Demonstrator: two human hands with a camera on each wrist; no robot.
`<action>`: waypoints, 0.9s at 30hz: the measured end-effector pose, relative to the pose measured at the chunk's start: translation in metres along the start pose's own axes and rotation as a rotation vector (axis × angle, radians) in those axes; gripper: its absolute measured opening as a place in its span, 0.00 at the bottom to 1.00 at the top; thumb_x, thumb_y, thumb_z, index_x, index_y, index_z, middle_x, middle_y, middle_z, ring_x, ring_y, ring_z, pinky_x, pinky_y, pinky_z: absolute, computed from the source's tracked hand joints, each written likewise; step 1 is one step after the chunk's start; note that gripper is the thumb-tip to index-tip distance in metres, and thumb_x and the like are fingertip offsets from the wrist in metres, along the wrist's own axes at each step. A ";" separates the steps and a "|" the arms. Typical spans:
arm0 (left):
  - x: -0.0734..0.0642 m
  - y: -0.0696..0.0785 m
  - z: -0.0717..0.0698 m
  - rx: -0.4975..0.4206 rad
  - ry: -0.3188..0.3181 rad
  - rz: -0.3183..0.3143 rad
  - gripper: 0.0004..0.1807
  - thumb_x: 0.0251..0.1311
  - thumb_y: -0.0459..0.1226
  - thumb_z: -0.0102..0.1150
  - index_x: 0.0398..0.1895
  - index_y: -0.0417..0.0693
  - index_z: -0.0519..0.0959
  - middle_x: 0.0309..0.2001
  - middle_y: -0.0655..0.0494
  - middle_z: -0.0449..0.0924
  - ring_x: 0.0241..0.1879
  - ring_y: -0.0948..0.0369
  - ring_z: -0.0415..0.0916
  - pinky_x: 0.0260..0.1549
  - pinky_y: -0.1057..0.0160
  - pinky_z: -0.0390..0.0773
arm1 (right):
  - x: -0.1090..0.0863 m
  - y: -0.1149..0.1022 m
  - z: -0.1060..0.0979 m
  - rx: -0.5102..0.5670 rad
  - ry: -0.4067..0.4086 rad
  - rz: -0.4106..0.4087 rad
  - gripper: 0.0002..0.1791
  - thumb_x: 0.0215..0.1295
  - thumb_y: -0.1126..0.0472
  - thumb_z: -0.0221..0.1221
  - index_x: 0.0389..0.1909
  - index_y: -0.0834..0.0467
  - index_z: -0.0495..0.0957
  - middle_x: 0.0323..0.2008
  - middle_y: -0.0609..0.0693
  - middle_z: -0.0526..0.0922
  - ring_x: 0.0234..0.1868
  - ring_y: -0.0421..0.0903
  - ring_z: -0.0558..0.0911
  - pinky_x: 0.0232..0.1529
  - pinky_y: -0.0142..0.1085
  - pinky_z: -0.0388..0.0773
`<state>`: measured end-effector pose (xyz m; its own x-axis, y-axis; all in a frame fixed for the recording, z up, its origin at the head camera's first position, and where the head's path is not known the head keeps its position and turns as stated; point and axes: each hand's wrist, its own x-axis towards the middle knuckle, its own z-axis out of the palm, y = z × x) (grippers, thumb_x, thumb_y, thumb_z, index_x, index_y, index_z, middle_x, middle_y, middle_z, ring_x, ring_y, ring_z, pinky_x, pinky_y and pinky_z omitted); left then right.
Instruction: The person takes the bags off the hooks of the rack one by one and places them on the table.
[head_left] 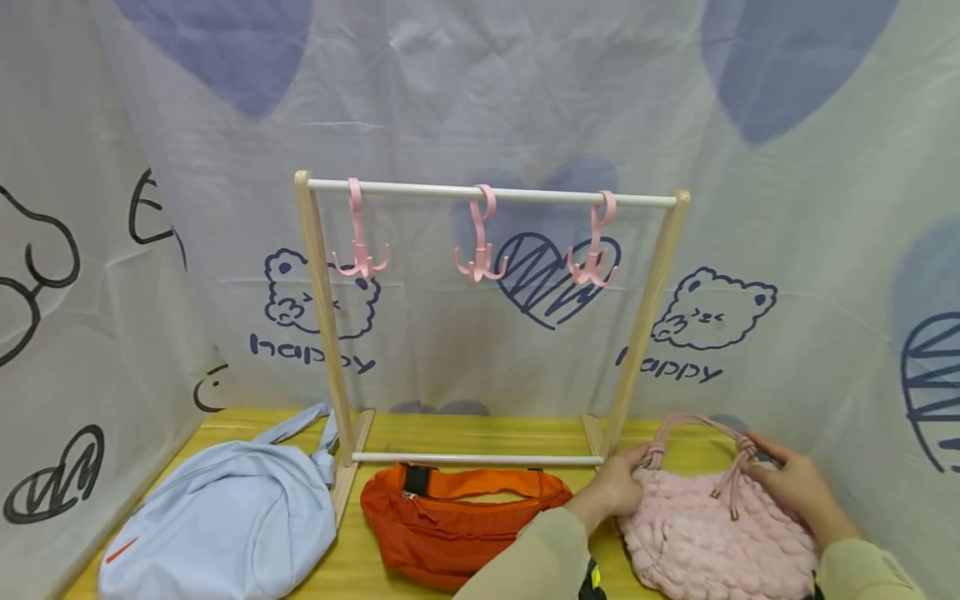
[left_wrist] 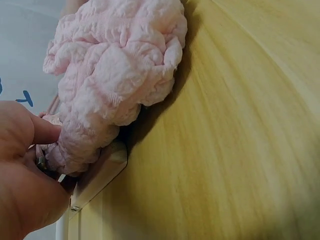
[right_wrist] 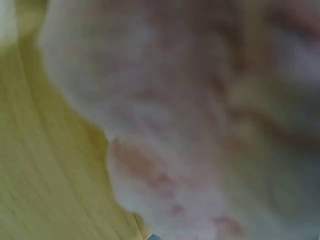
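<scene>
A puffy pink handbag (head_left: 720,533) with a knotted handle (head_left: 693,419) is at the front right. My left hand (head_left: 621,486) pinches its upper left corner by the handle's base. Seen from the left wrist, the thumb (left_wrist: 46,131) presses the quilted fabric (left_wrist: 115,75) and the other fingers pass behind it. At the upper right corner my right hand (head_left: 798,487) grips the bag, thumb in front, fingers partly hidden behind. The right wrist view is blurred, with the bag (right_wrist: 135,90) close to the camera.
A wooden rack (head_left: 322,308) with a white top rail (head_left: 420,191) carries three pink hooks (head_left: 480,242). An orange waist bag (head_left: 442,533) lies before it, left of my left forearm. At the left lies a light blue bag (head_left: 225,517). Printed cloth (head_left: 450,100) encloses the yellow wood-grain table (head_left: 480,429).
</scene>
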<state>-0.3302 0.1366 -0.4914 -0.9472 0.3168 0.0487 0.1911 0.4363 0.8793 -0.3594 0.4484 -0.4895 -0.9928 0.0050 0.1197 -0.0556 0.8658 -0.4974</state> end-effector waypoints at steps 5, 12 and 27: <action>-0.002 -0.004 -0.001 -0.027 0.028 -0.002 0.45 0.49 0.17 0.52 0.73 0.54 0.75 0.65 0.55 0.81 0.43 0.66 0.73 0.26 0.70 0.68 | -0.001 0.007 0.007 -0.054 0.020 -0.084 0.37 0.65 0.55 0.68 0.69 0.71 0.70 0.60 0.83 0.70 0.59 0.83 0.71 0.55 0.72 0.73; -0.001 -0.005 -0.001 -0.004 0.049 -0.020 0.37 0.56 0.20 0.56 0.71 0.51 0.78 0.63 0.54 0.82 0.52 0.68 0.74 0.35 0.71 0.71 | 0.001 0.010 0.011 -0.082 -0.030 -0.076 0.37 0.64 0.57 0.68 0.69 0.72 0.69 0.58 0.84 0.71 0.57 0.84 0.72 0.51 0.72 0.74; -0.002 -0.001 -0.007 -0.072 0.074 -0.068 0.32 0.58 0.22 0.60 0.66 0.52 0.82 0.59 0.50 0.84 0.49 0.67 0.73 0.34 0.70 0.71 | 0.000 0.001 0.010 -0.148 -0.094 -0.009 0.37 0.66 0.57 0.63 0.70 0.74 0.65 0.60 0.83 0.71 0.59 0.83 0.71 0.55 0.72 0.72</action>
<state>-0.3299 0.1299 -0.4890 -0.9743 0.2245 0.0203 0.1094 0.3922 0.9133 -0.3601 0.4440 -0.4981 -0.9983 -0.0440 0.0388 -0.0551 0.9300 -0.3635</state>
